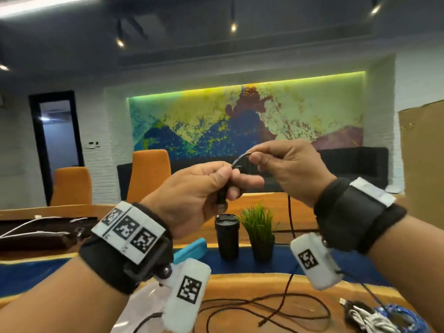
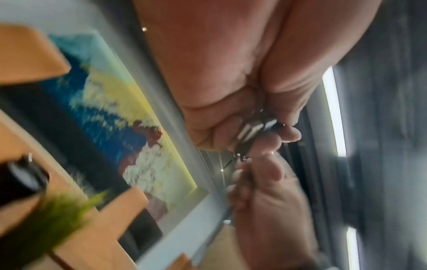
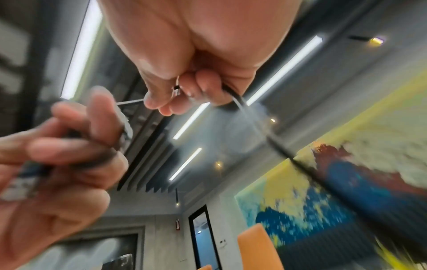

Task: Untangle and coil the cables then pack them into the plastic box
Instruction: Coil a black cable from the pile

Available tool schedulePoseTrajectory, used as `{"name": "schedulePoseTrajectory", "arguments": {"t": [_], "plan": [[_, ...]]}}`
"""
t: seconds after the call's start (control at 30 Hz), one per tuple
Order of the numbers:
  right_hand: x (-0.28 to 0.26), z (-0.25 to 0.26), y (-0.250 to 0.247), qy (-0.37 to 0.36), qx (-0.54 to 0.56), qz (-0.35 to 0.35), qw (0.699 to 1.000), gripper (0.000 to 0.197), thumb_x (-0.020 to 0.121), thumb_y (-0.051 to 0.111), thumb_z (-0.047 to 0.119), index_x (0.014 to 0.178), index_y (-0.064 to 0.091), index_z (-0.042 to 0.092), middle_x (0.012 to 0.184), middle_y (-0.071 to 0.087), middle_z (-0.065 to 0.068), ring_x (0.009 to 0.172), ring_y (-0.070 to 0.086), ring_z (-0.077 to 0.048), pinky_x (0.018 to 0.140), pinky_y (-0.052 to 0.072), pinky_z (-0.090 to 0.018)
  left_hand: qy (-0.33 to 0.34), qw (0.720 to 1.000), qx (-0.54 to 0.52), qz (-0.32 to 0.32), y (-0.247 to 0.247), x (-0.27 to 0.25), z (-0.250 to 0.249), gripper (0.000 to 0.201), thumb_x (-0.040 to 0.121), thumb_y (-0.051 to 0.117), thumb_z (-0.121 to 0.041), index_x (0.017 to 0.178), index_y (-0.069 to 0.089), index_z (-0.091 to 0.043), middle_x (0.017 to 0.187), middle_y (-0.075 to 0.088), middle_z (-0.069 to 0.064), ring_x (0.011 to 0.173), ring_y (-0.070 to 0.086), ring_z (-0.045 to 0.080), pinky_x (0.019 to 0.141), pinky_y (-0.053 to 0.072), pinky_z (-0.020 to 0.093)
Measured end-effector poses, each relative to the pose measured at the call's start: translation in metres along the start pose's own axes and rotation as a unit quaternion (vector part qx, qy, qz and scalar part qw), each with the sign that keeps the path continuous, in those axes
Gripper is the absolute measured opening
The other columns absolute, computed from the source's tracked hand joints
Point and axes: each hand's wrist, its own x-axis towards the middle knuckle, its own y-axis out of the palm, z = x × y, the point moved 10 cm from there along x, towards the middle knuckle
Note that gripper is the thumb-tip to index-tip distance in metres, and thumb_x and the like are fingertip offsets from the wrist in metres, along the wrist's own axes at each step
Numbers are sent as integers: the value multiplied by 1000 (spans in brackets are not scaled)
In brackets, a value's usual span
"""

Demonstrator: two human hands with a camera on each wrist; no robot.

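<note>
Both hands' grip on black cable (image 1: 240, 159), high above table (image 1: 240, 282)

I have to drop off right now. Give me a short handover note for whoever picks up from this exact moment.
Left hand: grips the plug end of the black cable, plug pointing down.
Right hand: pinches the same cable just past the left; the rest hangs down to the wooden table.
On the table: loose black loops in front, and a bundle of white and blue cables at the right.
Done: the black cable's end is in hand.
Left: coil it, untangle the bundle, pack everything. The plastic box cannot be made out for certain.
</note>
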Motion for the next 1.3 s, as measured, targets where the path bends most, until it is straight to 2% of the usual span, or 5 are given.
{"name": "schedulePoseTrajectory", "arguments": {"t": [0.13, 0.37, 0.63, 1.03, 1.3], "plan": [[-25, -28, 45, 104, 44, 69, 991, 19, 100, 52, 11, 99, 71, 13, 72, 62, -4, 51, 52, 3, 52, 40, -9, 54, 991, -114, -44, -8, 7, -20, 29, 104, 36, -23, 86, 57, -18, 128, 68, 7, 93, 65, 13, 67, 48, 28], [-14, -12, 57, 51, -145, 143, 978, 13, 92, 65, 15, 84, 73, 10, 75, 68, -7, 70, 61, -19, 69, 49, -35, 47, 818, 562, -114, -50, 24, 6, 25, 102, 45, -33, 96, 59, -14, 104, 69, 8, 98, 64, 26, 87, 50, 49], [9, -52, 33, 98, -109, 19, 989, 15, 95, 62, 17, 92, 74, 9, 70, 61, -4, 61, 50, -12, 60, 44, -32, -80, 992, 67, -71, -37, 2, 38, 30, 107, 35, -22, 93, 60, -15, 116, 73, 7, 71, 50, 8, 61, 31, 23], [-47, 0, 86, 25, -241, 282, 928, 20, 96, 59, 26, 83, 69, 14, 69, 59, 5, 68, 56, -2, 63, 43, -22, 21, 913, 403, -61, -36, 1, 39, 19, 104, 47, -13, 92, 62, -15, 85, 65, -17, 79, 60, -9, 72, 45, 14], [-42, -43, 51, 170, 6, 137, 976, 14, 95, 62, 17, 96, 73, 9, 72, 66, 2, 59, 52, -10, 50, 45, -24, -124, 991, -42, -4, -12, -15, 76, 27, 105, 34, -21, 91, 55, -13, 86, 61, 2, 66, 46, 8, 55, 35, 19]]}}
